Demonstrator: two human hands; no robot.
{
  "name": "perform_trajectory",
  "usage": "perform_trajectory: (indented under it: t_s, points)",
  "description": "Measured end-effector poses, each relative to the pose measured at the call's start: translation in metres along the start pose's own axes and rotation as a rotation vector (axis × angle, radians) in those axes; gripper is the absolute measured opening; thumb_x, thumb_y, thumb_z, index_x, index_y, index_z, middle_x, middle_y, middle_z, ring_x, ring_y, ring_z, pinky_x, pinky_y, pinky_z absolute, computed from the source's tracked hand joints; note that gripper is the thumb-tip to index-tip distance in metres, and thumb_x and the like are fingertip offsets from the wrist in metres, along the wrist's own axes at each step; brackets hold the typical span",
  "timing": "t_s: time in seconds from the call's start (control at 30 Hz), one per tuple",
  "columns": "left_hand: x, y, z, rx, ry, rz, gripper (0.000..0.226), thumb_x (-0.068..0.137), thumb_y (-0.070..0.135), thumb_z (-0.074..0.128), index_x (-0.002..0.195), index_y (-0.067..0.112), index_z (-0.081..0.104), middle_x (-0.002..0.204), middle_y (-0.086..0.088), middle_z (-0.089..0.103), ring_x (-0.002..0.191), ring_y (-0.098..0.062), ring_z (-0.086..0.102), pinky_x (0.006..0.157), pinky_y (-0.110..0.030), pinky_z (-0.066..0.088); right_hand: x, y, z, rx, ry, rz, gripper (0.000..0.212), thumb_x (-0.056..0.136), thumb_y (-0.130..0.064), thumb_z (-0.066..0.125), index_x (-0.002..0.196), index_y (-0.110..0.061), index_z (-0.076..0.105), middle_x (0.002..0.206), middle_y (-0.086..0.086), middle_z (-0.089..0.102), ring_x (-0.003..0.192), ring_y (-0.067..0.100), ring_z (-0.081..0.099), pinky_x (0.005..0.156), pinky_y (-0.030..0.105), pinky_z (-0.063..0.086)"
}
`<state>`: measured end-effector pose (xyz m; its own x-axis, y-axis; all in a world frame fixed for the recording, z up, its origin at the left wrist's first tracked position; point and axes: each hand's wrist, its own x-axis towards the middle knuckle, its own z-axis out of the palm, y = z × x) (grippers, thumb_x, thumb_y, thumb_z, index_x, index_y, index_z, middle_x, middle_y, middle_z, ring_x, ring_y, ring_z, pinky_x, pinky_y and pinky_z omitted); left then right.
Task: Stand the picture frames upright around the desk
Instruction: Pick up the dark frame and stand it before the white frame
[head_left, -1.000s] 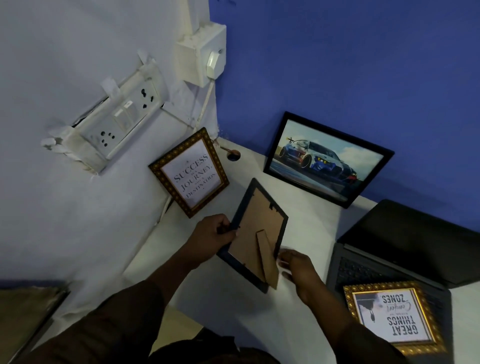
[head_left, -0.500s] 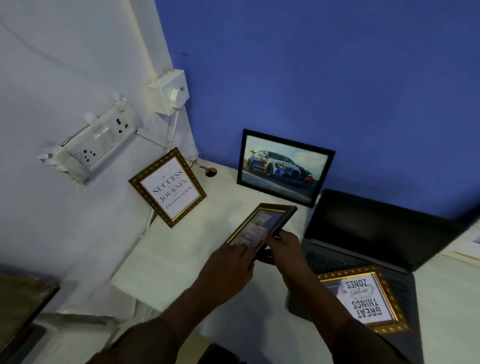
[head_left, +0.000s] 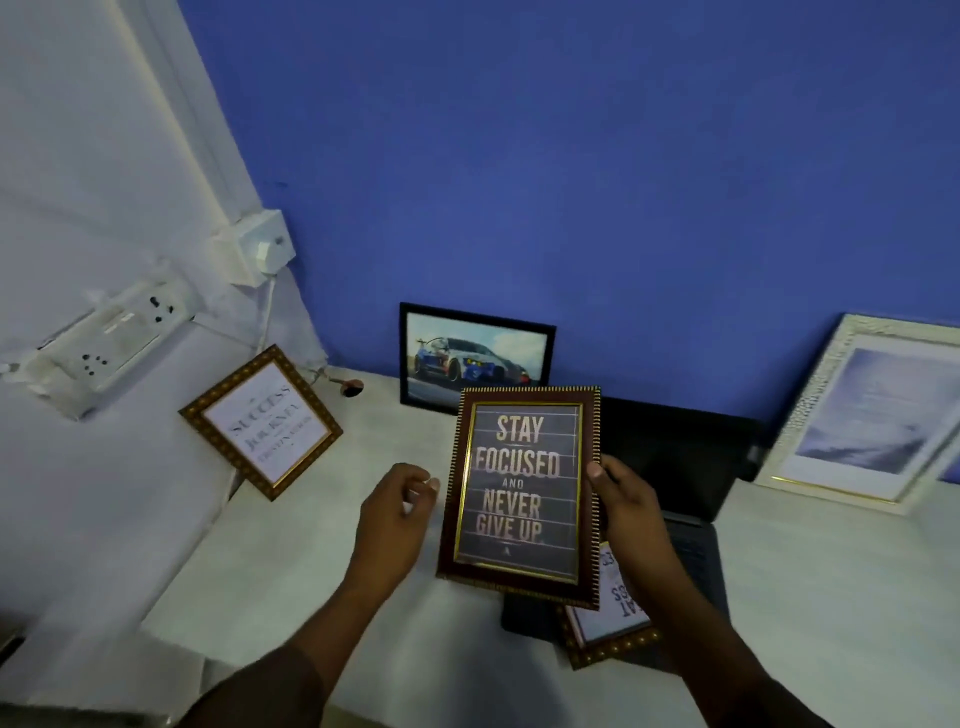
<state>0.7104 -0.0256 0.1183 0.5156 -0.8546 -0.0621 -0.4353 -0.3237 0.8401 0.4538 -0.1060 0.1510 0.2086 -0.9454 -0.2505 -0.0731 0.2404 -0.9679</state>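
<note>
Frame "Stay Focused" (head_left: 519, 488) was held above the desk (head_left: 291, 561), face up toward camera, right hand (head_left: 626, 506) gripping its right edge; left hand (head_left: 395, 512) loosely open just beside. Likely light, stiff, glass-fronted, so fragile; hold by side rails.

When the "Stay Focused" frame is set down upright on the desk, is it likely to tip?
Probably somewhat: the "Stay Focused" frame is tall and thin. It looks rigid, held by the right hand at one edge without bending. Its glossy front may be fragile.
</note>
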Motion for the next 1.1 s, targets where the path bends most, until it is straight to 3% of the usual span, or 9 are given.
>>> perform_trajectory:
  t_s: [0.17, 0.27, 0.4, 0.53, 0.67, 0.73, 0.93, 1.0, 1.1]
  points:
    - [0.011, 0.045, 0.031, -0.426, -0.390, -0.322, 0.057, 0.106, 0.050, 0.036, 0.109, 0.004, 0.071, 0.098, -0.013, 0.080, 0.099, -0.031, 0.074, 0.086, -0.040, 0.057, -0.014, -0.008, -0.034, 0.025, 0.148, -0.035, 0.030, 0.106, -0.034, 0.043, 0.112, -0.018, 0.068, 0.103, 0.002, 0.078, 0.092, 0.016, 0.077, 0.073, 0.028, 0.057]
    - [0.015, 0.067, 0.056, -0.633, -0.650, -0.453, 0.060, 0.103, 0.059, 0.032, 0.127, 0.019, 0.069, 0.120, -0.013, 0.077, 0.114, -0.031, 0.072, 0.106, -0.050, 0.050, -0.020, -0.007, -0.049, 0.032, 0.244, -0.031, 0.031, 0.106, -0.037, 0.044, 0.113, -0.019, 0.068, 0.105, 0.002, 0.078, 0.095, 0.020, 0.077, 0.078, 0.035, 0.059]
    - [0.026, 0.093, 0.091, -0.766, -0.850, -0.498, 0.061, 0.103, 0.059, 0.030, 0.134, 0.019, 0.064, 0.130, -0.016, 0.071, 0.117, -0.034, 0.070, 0.100, -0.050, 0.052, -0.030, -0.006, -0.071, 0.026, 0.358, -0.013, 0.033, 0.105, -0.041, 0.043, 0.117, -0.022, 0.067, 0.108, -0.004, 0.078, 0.098, 0.015, 0.076, 0.074, 0.027, 0.060]
    - [0.030, 0.103, 0.124, -0.760, -0.944, -0.497, 0.066, 0.101, 0.063, 0.033, 0.137, 0.018, 0.064, 0.131, -0.016, 0.071, 0.119, -0.035, 0.068, 0.107, -0.052, 0.047, -0.053, -0.002, -0.092, -0.005, 0.417, -0.011, 0.035, 0.107, -0.039, 0.039, 0.121, -0.021, 0.066, 0.113, -0.007, 0.077, 0.101, 0.006, 0.074, 0.066, 0.015, 0.058]
    - [0.020, 0.112, 0.165, -0.674, -1.067, -0.489, 0.067, 0.101, 0.065, 0.031, 0.137, 0.018, 0.063, 0.134, -0.017, 0.068, 0.127, -0.037, 0.062, 0.115, -0.058, 0.039, -0.072, 0.013, -0.120, -0.011, 0.516, 0.024, 0.036, 0.106, -0.042, 0.039, 0.127, -0.030, 0.065, 0.121, -0.011, 0.074, 0.112, 0.010, 0.069, 0.088, 0.028, 0.052]
    - [0.013, 0.121, 0.182, -0.619, -1.087, -0.490, 0.066, 0.102, 0.063, 0.029, 0.137, 0.019, 0.063, 0.134, -0.016, 0.069, 0.127, -0.036, 0.062, 0.115, -0.058, 0.038, -0.077, 0.018, -0.137, 0.010, 0.538, 0.048, 0.035, 0.106, -0.041, 0.040, 0.129, -0.031, 0.065, 0.121, -0.011, 0.074, 0.112, 0.008, 0.069, 0.090, 0.031, 0.052]
    - [-0.007, 0.147, 0.232, -0.457, -1.091, -0.457, 0.063, 0.103, 0.063, 0.022, 0.124, 0.026, 0.069, 0.124, -0.010, 0.074, 0.121, -0.028, 0.066, 0.111, -0.053, 0.043, -0.077, 0.028, -0.187, 0.074, 0.572, 0.083, 0.038, 0.108, -0.038, 0.036, 0.124, -0.019, 0.065, 0.113, -0.006, 0.077, 0.098, 0.004, 0.074, 0.061, 0.015, 0.058]
    - [-0.013, 0.155, 0.246, -0.427, -1.056, -0.434, 0.063, 0.100, 0.066, 0.025, 0.118, 0.028, 0.072, 0.121, -0.009, 0.076, 0.117, -0.027, 0.069, 0.107, -0.050, 0.047, -0.072, 0.032, -0.205, 0.089, 0.577, 0.069, 0.038, 0.108, -0.037, 0.036, 0.121, -0.017, 0.065, 0.110, -0.004, 0.077, 0.101, 0.010, 0.074, 0.063, 0.019, 0.060]
    - [-0.028, 0.161, 0.262, -0.406, -1.021, -0.417, 0.063, 0.096, 0.071, 0.033, 0.122, 0.029, 0.073, 0.121, -0.006, 0.077, 0.116, -0.025, 0.071, 0.105, -0.049, 0.050, -0.068, 0.038, -0.231, 0.161, 0.589, 0.038, 0.035, 0.108, -0.036, 0.038, 0.120, -0.017, 0.066, 0.115, 0.002, 0.076, 0.108, 0.021, 0.073, 0.080, 0.037, 0.061]
